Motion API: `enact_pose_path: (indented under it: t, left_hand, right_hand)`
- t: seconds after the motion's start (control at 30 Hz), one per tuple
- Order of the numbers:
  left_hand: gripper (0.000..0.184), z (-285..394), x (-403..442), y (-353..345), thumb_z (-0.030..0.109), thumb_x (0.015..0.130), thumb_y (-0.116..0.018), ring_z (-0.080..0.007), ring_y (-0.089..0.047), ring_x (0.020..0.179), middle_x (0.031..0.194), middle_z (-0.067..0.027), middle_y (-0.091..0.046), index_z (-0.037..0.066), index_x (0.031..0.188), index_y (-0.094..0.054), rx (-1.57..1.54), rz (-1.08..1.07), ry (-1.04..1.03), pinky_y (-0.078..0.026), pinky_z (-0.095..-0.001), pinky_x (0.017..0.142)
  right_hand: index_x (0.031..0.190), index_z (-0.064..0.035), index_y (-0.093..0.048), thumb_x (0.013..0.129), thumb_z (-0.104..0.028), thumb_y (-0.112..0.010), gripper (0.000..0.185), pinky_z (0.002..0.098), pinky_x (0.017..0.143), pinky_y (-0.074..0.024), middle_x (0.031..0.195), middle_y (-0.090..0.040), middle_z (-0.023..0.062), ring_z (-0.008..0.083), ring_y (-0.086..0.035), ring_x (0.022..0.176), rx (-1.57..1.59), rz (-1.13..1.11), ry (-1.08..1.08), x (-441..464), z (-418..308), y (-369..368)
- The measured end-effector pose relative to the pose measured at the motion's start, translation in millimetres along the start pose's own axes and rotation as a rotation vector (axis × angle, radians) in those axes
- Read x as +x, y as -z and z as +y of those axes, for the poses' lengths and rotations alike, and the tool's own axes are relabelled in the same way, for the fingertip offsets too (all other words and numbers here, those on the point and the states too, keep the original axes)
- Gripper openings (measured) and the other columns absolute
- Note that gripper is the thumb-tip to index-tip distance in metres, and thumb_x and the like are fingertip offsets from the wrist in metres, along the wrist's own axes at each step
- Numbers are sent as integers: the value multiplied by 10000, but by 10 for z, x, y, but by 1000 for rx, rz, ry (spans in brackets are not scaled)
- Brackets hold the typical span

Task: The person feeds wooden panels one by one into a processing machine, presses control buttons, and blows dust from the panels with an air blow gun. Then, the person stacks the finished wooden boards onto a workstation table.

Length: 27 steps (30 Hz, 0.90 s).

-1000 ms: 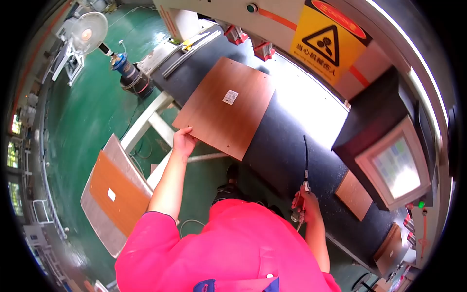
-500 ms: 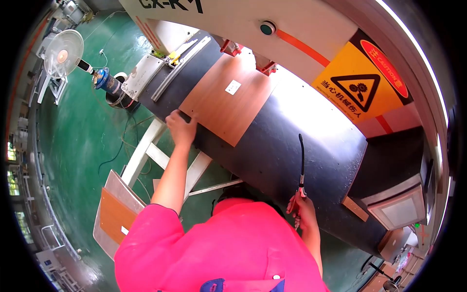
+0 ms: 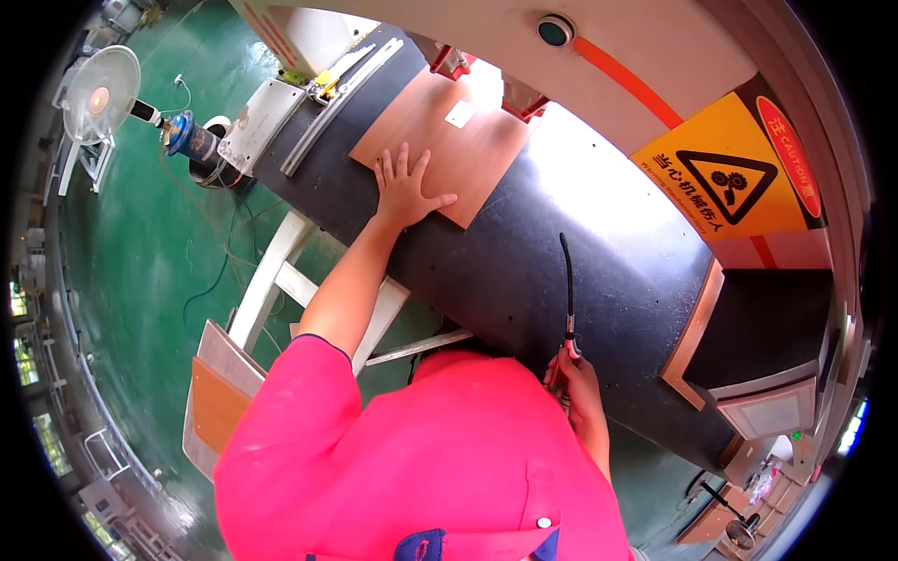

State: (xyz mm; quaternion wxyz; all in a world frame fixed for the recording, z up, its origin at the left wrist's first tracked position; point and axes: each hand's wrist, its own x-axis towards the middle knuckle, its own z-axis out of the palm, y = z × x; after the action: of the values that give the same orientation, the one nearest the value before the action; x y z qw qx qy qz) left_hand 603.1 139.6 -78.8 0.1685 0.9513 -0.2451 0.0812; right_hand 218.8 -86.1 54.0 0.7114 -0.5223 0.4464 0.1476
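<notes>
A brown wood-grain board (image 3: 472, 154) with a small white label (image 3: 459, 114) lies on the dark machine table, its far end beneath the machine's red parts. My left hand (image 3: 404, 187) rests on the board's near left part, palm down with the fingers spread. At the right, my right hand (image 3: 575, 381) is closed around the red grip of an air blow gun (image 3: 570, 323). Its long black nozzle points away from me over the table, apart from the board.
A metal rail (image 3: 341, 107) runs along the table's left end. A yellow caution sign (image 3: 730, 178) and a green button (image 3: 555, 31) are on the machine body. A monitor (image 3: 772, 409) stands at the right. Panels (image 3: 220, 402) lean below left; a fan (image 3: 101, 96) stands beyond.
My left hand has gone from the board's left edge onto its top, fingers now spread. The board has slid farther under the machine. The blow gun stays in my right hand.
</notes>
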Motion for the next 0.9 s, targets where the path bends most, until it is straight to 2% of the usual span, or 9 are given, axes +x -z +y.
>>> enact_pose_path:
  t: [0.13, 0.23, 0.43, 0.53, 0.63, 0.67, 0.73, 0.83, 0.9]
  left_hand:
    - [1073, -49, 59, -4, 803, 662, -651, -569, -104, 1426, 1568, -261, -227, 184, 1499, -390, -23, -36, -10, -19, -679, 1128]
    - [1065, -39, 88, 37, 786, 673, -666, -537, -71, 1446, 1594, -243, -169, 229, 1521, -343, -12, -120, 23, -17, -666, 1137]
    - [1084, -33, 115, 60, 803, 654, -662, -532, -61, 1452, 1598, -239, -164, 227, 1517, -349, -3, -132, 46, -27, -664, 1141]
    - [1035, 8, 131, 143, 748, 699, -676, -510, -139, 1439, 1551, -241, -266, 152, 1490, -377, 13, -119, 39, -62, -663, 1136]
    - [838, 175, 262, 333, 525, 805, -722, -448, -341, 1347, 1412, -230, -432, 75, 1440, -412, -85, 150, -105, -255, -604, 1100]
    - [773, 243, 323, 412, 433, 821, -721, -415, -402, 1280, 1362, -214, -465, 64, 1428, -418, -312, 183, -120, -312, -566, 1058]
    - [656, 693, 495, 1183, 249, 853, -718, -350, -524, 1145, 1262, -183, -530, 41, 1405, -430, -766, 227, -147, -426, -491, 975]
    - [613, 1217, 727, 1895, 116, 854, -692, -293, -592, 1008, 1225, -152, -553, 60, 1410, -440, -636, 506, -478, -485, -405, 883]
    - [603, 1350, 840, 2014, 115, 852, -688, -290, -599, 981, 1228, -150, -552, 58, 1404, -454, -451, 521, -549, -478, -412, 887]
  right_hand:
    - [893, -73, -583, 998, -391, -561, 336, 218, 474, -361, 670, -632, 30, 101, -595, 566, -36, 13, -21, 45, -24, -62]
    - [898, -71, -582, 998, -378, -566, 323, 218, 477, -357, 675, -633, 32, 101, -596, 564, -31, -1, -6, 67, -49, -80]
    - [915, -67, -581, 999, -350, -571, 295, 219, 480, -354, 670, -631, 39, 104, -595, 562, -23, 33, -8, 9, -92, -92]
    - [908, -67, -584, 997, -350, -574, 297, 219, 481, -353, 667, -629, 37, 106, -593, 559, 1, 6, 10, 39, -18, -53]
    - [893, -68, -586, 996, -351, -576, 301, 218, 480, -352, 664, -628, 36, 105, -590, 554, 2, 6, 31, -35, -76, -82]
    - [888, -68, -585, 996, -352, -576, 304, 219, 479, -352, 663, -627, 36, 105, -589, 554, 8, 9, 36, -39, -77, -76]
    - [880, -67, -585, 996, -353, -576, 308, 222, 475, -352, 660, -626, 34, 105, -588, 554, 22, 14, 36, -55, -44, -70]
    - [871, -65, -584, 995, -350, -579, 311, 225, 465, -349, 656, -623, 34, 105, -584, 550, 19, -7, 54, -13, 44, -31]
    - [870, -61, -592, 1003, -357, -565, 325, 220, 462, -364, 652, -628, 42, 108, -584, 532, 36, -17, 77, -9, 61, -32]
